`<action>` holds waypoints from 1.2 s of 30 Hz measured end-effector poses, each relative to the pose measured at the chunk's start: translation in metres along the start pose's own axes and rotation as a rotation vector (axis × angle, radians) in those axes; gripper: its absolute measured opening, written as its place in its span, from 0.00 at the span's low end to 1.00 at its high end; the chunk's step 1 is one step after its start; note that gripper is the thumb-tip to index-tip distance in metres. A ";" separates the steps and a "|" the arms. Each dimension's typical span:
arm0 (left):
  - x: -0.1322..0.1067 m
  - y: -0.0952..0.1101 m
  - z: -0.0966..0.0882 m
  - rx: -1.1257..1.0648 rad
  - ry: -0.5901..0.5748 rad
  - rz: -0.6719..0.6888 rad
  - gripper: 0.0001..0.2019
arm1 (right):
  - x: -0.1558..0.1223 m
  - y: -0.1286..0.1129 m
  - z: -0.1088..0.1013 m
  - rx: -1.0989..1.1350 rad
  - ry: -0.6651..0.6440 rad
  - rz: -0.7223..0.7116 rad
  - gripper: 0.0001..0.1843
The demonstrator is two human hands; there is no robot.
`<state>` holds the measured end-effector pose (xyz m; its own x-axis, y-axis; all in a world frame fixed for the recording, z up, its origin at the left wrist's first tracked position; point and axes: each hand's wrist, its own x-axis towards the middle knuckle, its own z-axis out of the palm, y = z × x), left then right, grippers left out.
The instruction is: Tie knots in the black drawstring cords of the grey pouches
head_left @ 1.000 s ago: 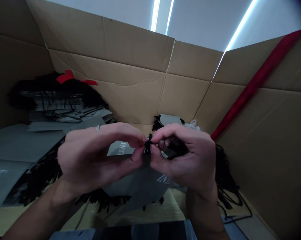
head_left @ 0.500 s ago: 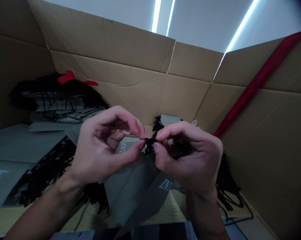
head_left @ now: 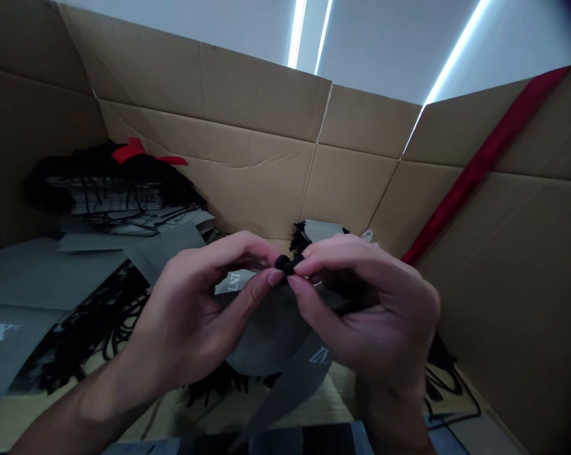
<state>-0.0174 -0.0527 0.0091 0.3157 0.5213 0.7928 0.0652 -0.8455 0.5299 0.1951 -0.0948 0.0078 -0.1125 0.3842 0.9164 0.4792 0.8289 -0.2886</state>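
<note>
Both of my hands meet near the middle of the view, pinching a black cord (head_left: 289, 264) that is bunched into a small knot. My left hand (head_left: 204, 303) grips it from the left between thumb and forefinger. From the right, my right hand (head_left: 366, 303) does the same, its other fingers curled and partly hidden. Below my hands hangs a grey paper bag (head_left: 266, 335) with white letters, only partly seen. Whether the cord is fixed to this bag is hidden by my fingers.
At the left lie grey bags (head_left: 39, 272) with black cords (head_left: 86, 322). Behind them stands a stack of bags (head_left: 119, 196) topped by a red strip (head_left: 129, 150). Cardboard walls (head_left: 247, 139) enclose the table (head_left: 210, 417). A red band (head_left: 484, 164) runs down the right wall.
The loop that hung under the knot has gone from sight, and the cord looks more tightly bunched. My left hand has lowered slightly, while the right has shifted a little to the right.
</note>
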 end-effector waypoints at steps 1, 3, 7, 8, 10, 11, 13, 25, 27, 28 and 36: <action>0.000 0.002 -0.002 0.024 -0.022 0.014 0.04 | 0.000 -0.001 -0.002 0.026 -0.013 0.017 0.15; 0.000 0.005 -0.005 0.077 -0.063 0.038 0.05 | 0.000 -0.003 -0.005 0.070 -0.022 0.076 0.13; -0.005 0.008 -0.009 0.144 -0.133 0.029 0.06 | 0.001 -0.005 -0.006 0.109 -0.050 0.154 0.12; -0.007 0.008 -0.010 0.150 -0.147 0.023 0.07 | 0.002 -0.005 -0.007 0.123 -0.069 0.155 0.12; -0.010 0.007 -0.010 0.171 -0.152 0.032 0.06 | 0.003 -0.004 -0.008 0.149 -0.101 0.158 0.10; -0.011 0.007 -0.011 0.181 -0.145 0.036 0.05 | 0.003 -0.004 -0.009 0.153 -0.110 0.166 0.09; -0.012 0.006 -0.011 0.194 -0.125 0.043 0.05 | 0.004 -0.003 -0.010 0.144 -0.128 0.189 0.10; -0.012 0.005 -0.001 0.159 0.017 0.049 0.08 | 0.008 -0.002 -0.011 0.161 -0.159 0.246 0.07; -0.012 0.005 -0.001 0.181 0.034 0.040 0.08 | 0.008 -0.002 -0.010 0.172 -0.160 0.266 0.07; -0.012 0.004 0.000 0.188 0.038 0.046 0.07 | 0.009 -0.002 -0.009 0.175 -0.157 0.271 0.07; -0.008 0.004 -0.003 0.071 0.027 -0.008 0.05 | 0.013 0.001 -0.010 0.229 -0.175 0.266 0.07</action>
<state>-0.0228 -0.0604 0.0057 0.2894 0.5301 0.7970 0.1345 -0.8469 0.5145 0.2025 -0.0934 0.0219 -0.1668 0.6448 0.7460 0.3073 0.7529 -0.5820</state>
